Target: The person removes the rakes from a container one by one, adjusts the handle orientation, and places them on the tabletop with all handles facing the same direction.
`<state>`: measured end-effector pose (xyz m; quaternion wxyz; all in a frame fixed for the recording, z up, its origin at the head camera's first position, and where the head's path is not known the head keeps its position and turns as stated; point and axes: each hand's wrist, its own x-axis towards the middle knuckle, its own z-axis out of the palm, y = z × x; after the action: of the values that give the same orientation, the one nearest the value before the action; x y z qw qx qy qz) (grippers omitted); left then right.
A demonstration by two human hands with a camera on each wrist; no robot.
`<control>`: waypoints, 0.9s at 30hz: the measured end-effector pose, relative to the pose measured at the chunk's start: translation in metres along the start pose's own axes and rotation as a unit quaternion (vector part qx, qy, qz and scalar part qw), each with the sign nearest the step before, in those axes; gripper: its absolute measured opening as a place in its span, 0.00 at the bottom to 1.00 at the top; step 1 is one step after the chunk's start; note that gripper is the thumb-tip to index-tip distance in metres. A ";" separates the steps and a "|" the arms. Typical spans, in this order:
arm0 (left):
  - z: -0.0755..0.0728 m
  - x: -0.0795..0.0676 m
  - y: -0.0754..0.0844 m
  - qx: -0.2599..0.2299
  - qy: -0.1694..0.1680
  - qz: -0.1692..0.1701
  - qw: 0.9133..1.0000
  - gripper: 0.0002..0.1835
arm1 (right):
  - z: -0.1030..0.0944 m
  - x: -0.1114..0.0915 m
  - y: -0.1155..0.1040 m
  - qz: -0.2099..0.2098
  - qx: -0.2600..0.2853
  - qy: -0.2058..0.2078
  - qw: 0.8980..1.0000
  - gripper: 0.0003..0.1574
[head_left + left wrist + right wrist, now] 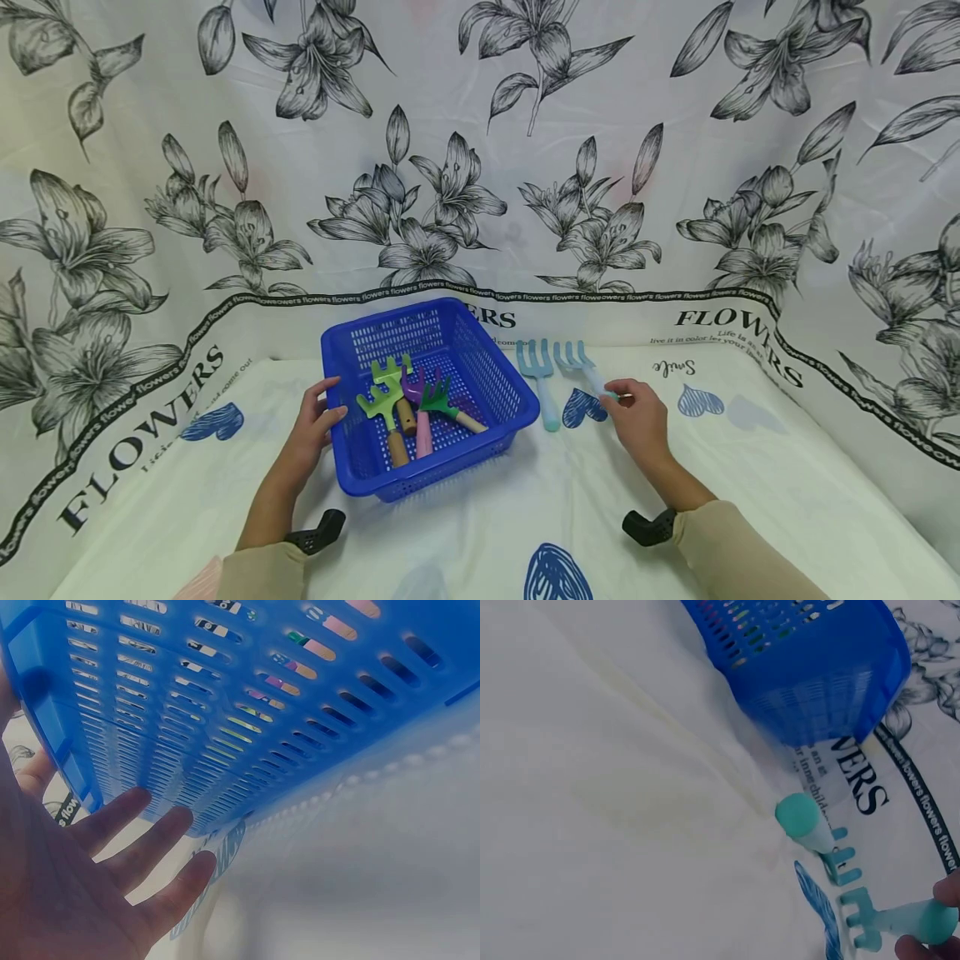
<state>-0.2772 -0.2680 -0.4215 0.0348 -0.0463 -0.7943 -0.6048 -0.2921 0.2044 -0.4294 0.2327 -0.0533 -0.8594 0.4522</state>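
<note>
My left hand (pixel 309 425) grips the left rim of a blue plastic basket (pixel 352 487), thumb and forefinger at the edge. In the left wrist view its other fingers (pixel 169 840) spread outside the slotted wall. Inside the basket lie several small garden forks and rakes, among them a light-green one (pixel 382 400), a purple-and-pink one (pixel 423 429) and a dark-green one (pixel 442 400). My right hand (pixel 641 421) pinches the handle end of a pale-blue toy rake (pixel 577 360), its tines pointing away from me. Beside it lies a pale-blue fork (pixel 542 379), right of the basket.
White cloth with blue heart prints (pixel 701 400) covers the surface. At the back and sides rises a flower-printed fabric (pixel 517 200). A dark border strip (pixel 585 294) with lettering runs along its lower part. Black wrist mounts (pixel 318 532) sit on both forearms.
</note>
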 end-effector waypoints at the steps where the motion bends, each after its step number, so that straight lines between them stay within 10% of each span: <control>1: 0.000 0.000 0.000 0.001 0.001 -0.001 1.000 0.34 | 0.000 0.000 0.001 0.008 -0.008 -0.012 1.000 0.13; 27: -0.001 0.001 -0.003 -0.008 -0.001 0.011 1.000 0.35 | 0.018 0.009 0.025 0.008 -0.069 -0.127 0.990 0.30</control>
<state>-0.2787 -0.2693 -0.4241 0.0408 -0.0560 -0.7892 -0.6103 -0.3115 0.2078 -0.4547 0.1139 -0.0185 -0.9105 0.3970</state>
